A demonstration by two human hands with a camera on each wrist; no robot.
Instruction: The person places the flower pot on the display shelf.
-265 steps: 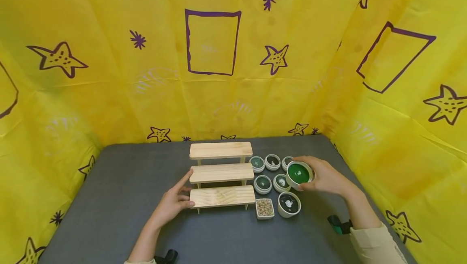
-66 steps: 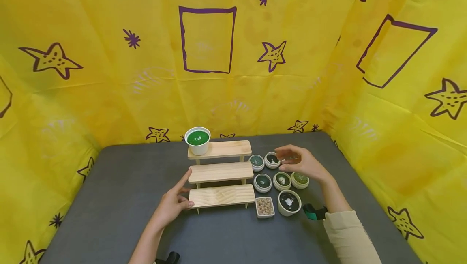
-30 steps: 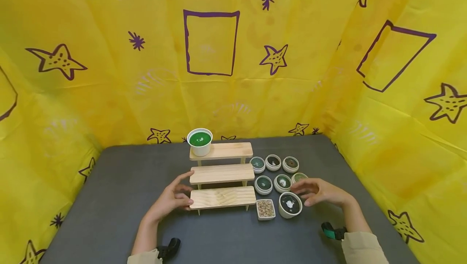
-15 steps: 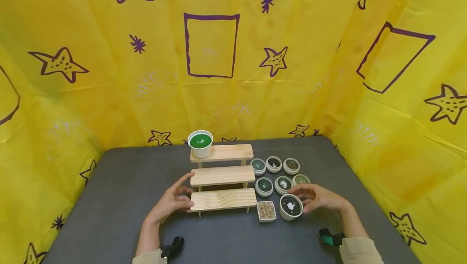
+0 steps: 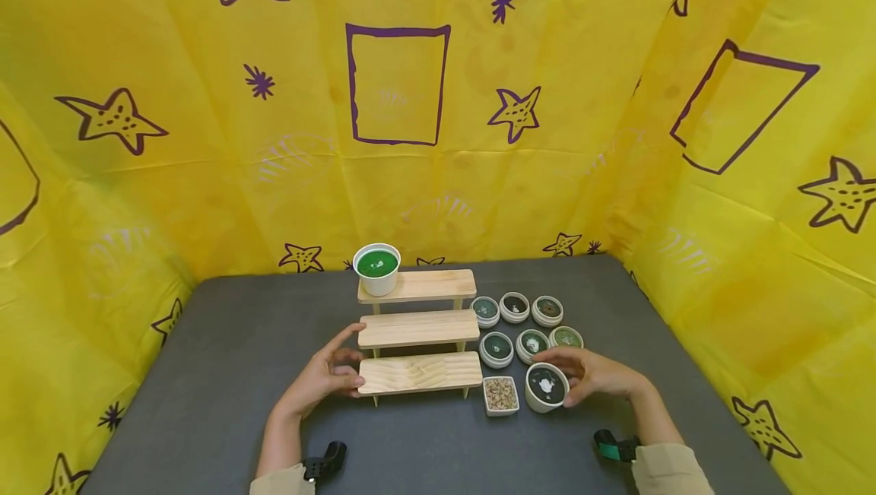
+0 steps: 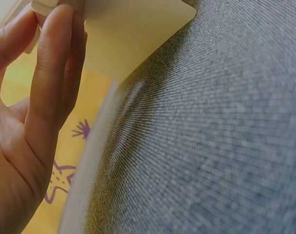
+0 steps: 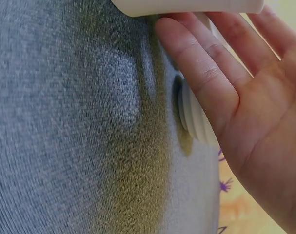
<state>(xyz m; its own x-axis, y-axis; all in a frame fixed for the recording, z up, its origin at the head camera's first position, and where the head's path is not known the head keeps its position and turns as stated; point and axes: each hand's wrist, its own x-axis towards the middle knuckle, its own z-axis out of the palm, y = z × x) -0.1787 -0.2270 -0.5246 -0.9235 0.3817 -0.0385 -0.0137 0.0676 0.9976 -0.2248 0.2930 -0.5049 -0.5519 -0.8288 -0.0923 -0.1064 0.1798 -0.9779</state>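
A three-tier wooden stand point(image 5: 419, 328) is on the table in the head view. My left hand point(image 5: 316, 382) grips its left side, index finger at the middle shelf and thumb at the lowest; in the left wrist view its fingers point(image 6: 49, 63) pinch a corner. At the left end of the top shelf sits a white cup with bright green contents point(image 5: 377, 268). My right hand point(image 5: 597, 373) holds a white cup with dark, glossy contents point(image 5: 546, 386), thumb at its right side and fingers round the far rim. In the right wrist view, the fingers lie against the cup's white wall point(image 7: 187, 6).
Behind the dark cup, small white jars with green and dark contents stand in two rows, among them an olive-green jar point(image 5: 566, 337). A square white dish of beige bits point(image 5: 501, 396) is left of the cup. Yellow patterned cloth point(image 5: 397, 198) surrounds the grey table point(image 5: 260, 328).
The green-filled cup went from my right hand to the top shelf. My right hand then came to the dark-filled cup and closed round it. My left hand stayed on the stand.
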